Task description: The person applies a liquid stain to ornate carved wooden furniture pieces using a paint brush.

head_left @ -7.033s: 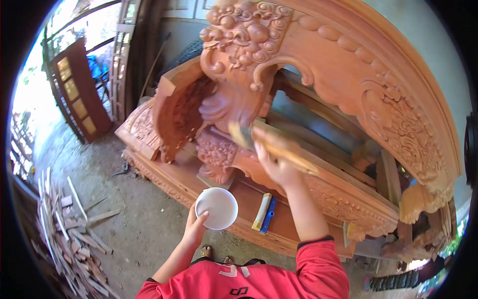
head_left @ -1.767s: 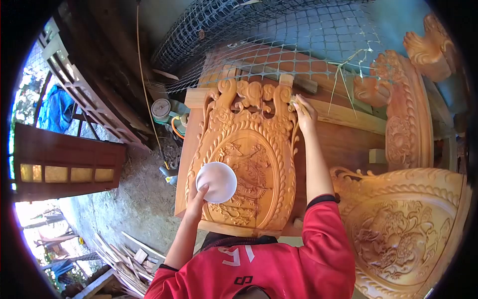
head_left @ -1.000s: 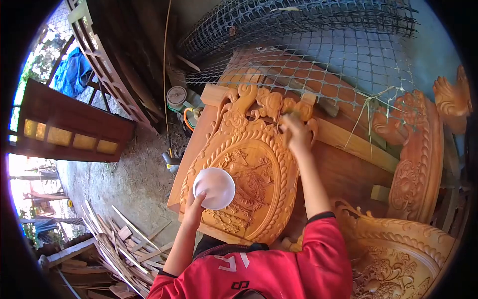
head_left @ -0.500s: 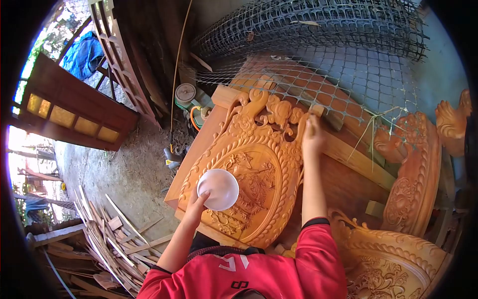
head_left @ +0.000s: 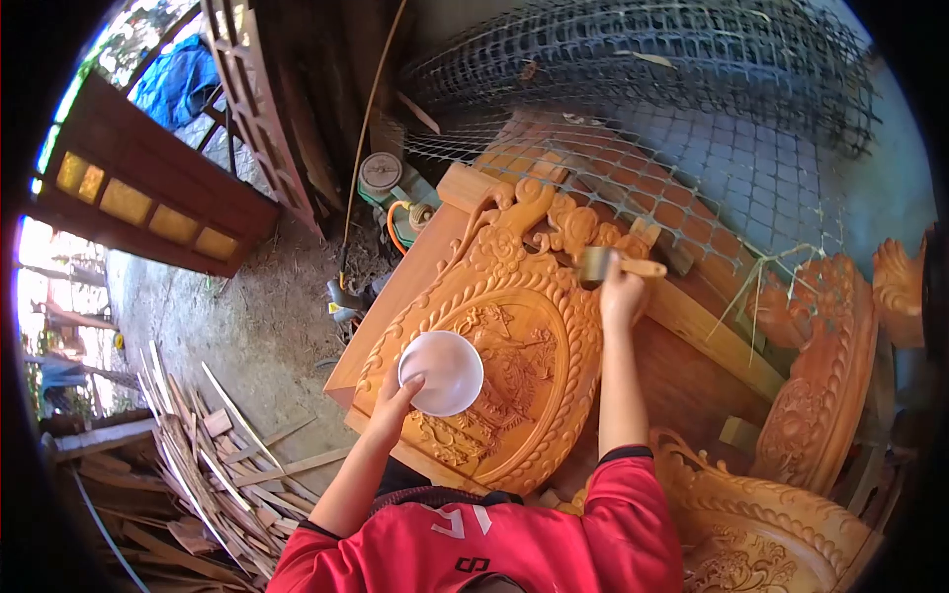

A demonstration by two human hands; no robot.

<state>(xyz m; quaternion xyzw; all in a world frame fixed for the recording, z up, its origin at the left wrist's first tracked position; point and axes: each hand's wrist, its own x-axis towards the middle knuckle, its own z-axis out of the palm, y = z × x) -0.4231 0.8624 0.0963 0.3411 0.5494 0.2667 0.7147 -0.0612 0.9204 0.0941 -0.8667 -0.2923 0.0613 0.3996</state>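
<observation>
A white round bowl point(head_left: 442, 374) is held by its rim in my left hand point(head_left: 395, 403), the thumb over the near edge. It hangs over the left part of a carved orange-brown wooden panel point(head_left: 504, 262) with a braided oval border. My right hand point(head_left: 623, 296) is closed round a paintbrush point(head_left: 641, 267) with a light wooden handle pointing right. The bristles point left, at the upper right edge of the carving; whether they touch the wood I cannot tell.
Rolled black mesh point(head_left: 633, 59) lies behind the panel. More carved pieces point(head_left: 816, 395) stand at the right. Wood strips point(head_left: 198, 455) are piled at the lower left, near a dark door panel point(head_left: 148, 188). A green container point(head_left: 381, 173) sits behind the panel's left corner.
The brush in my right hand has turned from a blurred, nearly upright pose to sideways, lower and slightly left on the carving. The whole view has shifted a little; my left hand still holds the bowl.
</observation>
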